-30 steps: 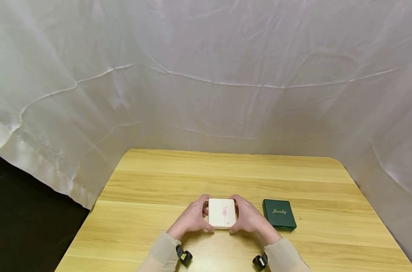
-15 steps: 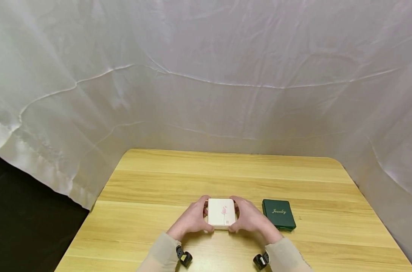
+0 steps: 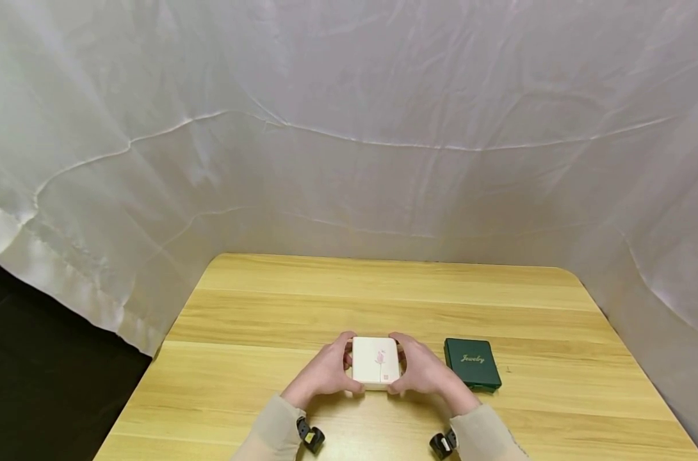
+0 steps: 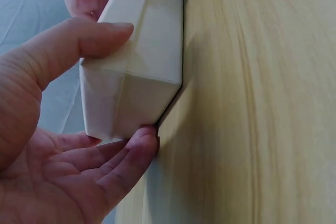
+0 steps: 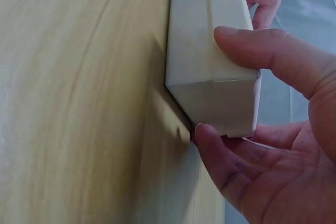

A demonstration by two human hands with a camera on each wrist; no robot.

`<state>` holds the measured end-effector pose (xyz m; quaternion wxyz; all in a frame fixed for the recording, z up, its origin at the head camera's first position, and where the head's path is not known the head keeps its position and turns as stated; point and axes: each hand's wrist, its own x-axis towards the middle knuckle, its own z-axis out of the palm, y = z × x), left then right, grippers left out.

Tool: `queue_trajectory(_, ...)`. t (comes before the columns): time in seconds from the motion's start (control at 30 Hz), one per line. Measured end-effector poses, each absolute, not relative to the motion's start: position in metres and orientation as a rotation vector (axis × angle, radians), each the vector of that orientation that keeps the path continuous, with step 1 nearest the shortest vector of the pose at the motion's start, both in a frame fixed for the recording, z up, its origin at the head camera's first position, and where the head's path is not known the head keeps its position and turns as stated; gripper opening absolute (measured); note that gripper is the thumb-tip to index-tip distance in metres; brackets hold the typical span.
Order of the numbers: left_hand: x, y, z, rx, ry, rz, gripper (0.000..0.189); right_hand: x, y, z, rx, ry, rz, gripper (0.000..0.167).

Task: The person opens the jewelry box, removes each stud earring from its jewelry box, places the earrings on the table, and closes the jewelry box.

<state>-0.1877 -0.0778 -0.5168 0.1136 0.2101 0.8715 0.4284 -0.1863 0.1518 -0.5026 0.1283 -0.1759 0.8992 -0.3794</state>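
Observation:
A cream-white square box [image 3: 374, 360] with a pink flower on its lid sits at the table's front middle. My left hand [image 3: 328, 367] grips its left side, thumb at the near face and fingers round the far corner. On the right side my right hand [image 3: 421, 368] holds it the same way. Both wrist views show a seam between lid and base; the left thumb [image 4: 107, 38] and right thumb [image 5: 252, 45] press on the lid part beside that seam. The box's underside lies against the wooden surface. Some far fingertips are hidden behind the box in the head view.
A dark green box [image 3: 472, 363] lettered "Jewelry" lies just right of my right hand. The wooden table [image 3: 383, 294] has rounded far corners. Pale fabric [image 3: 349, 160] hangs behind and along both sides; a black area [image 3: 49, 384] shows at the lower left.
Both hands keep their grip on the white box. In the head view a little more of its near side shows below the lid; otherwise everything stays in place.

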Motion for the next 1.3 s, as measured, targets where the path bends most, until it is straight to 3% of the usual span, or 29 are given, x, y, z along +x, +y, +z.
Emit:
queue_trajectory(0.33,-0.181,-0.073,-0.51,0.626,2.647,1.133,0.106,-0.183,0.151,-0.503,-0.542,2.618,-1.145,0.102)
queue_trajectory(1.3,-0.182,-0.075,-0.504,0.69,2.704,1.169,0.094,-0.182,0.153,-0.505,-0.517,2.514,-1.218,0.119)
